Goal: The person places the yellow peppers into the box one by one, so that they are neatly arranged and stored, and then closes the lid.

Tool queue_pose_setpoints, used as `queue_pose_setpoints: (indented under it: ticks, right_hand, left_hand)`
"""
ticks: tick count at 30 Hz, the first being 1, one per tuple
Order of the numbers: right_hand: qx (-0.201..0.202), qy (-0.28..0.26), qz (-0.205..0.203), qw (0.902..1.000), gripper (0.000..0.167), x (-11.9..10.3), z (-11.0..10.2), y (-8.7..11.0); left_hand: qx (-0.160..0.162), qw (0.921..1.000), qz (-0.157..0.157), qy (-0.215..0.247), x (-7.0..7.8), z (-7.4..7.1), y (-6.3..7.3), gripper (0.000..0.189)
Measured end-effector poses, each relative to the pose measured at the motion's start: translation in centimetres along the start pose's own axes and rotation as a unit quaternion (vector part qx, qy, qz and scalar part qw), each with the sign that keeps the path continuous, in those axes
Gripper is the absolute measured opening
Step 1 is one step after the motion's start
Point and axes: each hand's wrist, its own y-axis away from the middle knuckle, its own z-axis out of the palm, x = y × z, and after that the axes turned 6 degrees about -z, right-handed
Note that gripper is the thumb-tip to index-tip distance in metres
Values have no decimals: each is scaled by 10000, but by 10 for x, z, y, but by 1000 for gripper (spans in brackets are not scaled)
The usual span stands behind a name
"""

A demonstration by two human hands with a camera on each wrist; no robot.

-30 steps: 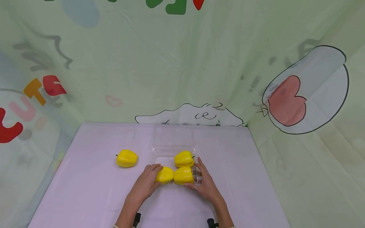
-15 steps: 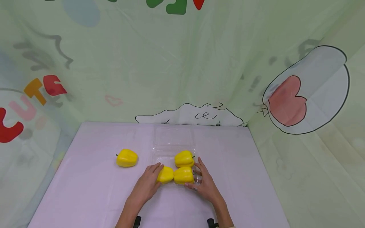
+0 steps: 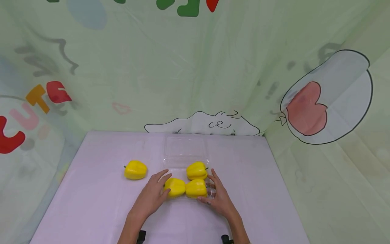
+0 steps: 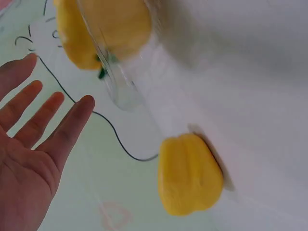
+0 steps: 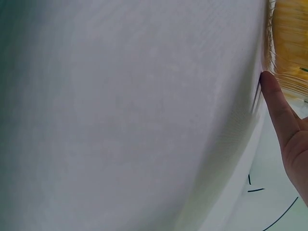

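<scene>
A clear plastic clamshell box point(image 3: 186, 146) lies with its lid laid back on the table. In it sit yellow bell peppers: one at front left point(image 3: 175, 187), one at front right point(image 3: 196, 188) and one at back right point(image 3: 196, 170). My left hand point(image 3: 152, 195) is beside the front left pepper, fingers spread apart; the left wrist view shows nothing in its palm. My right hand point(image 3: 220, 198) holds the box's right front corner, thumb along the front and fingers at the side. In the right wrist view a straight digit touches the box wall.
Another yellow bell pepper point(image 3: 135, 169) lies on the table to the left of the box. The pale cloth-covered table point(image 3: 259, 203) ends at printed fabric walls point(image 3: 182, 67) at the back and on both sides.
My left hand has let go of the front left pepper and drawn back to the left, its fingers spreading. The right hand stays at the box corner.
</scene>
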Motion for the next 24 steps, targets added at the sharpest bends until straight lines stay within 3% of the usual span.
queue_pose_setpoints:
  ticks: [9, 16, 24]
  right_hand:
    - [-44, -5, 109, 9999, 123, 0, -1, -1]
    - [-41, 9, 114, 9999, 121, 0, -1, -2]
    - [-44, 41, 84, 9999, 120, 0, -1, -2]
  left_hand:
    - [1022, 9947, -7, 126, -42, -11, -4, 50]
    - [1227, 9906, -469, 378, -75, -16, -6, 50]
    - [1354, 9873, -685, 472, -97, -29, -6, 50]
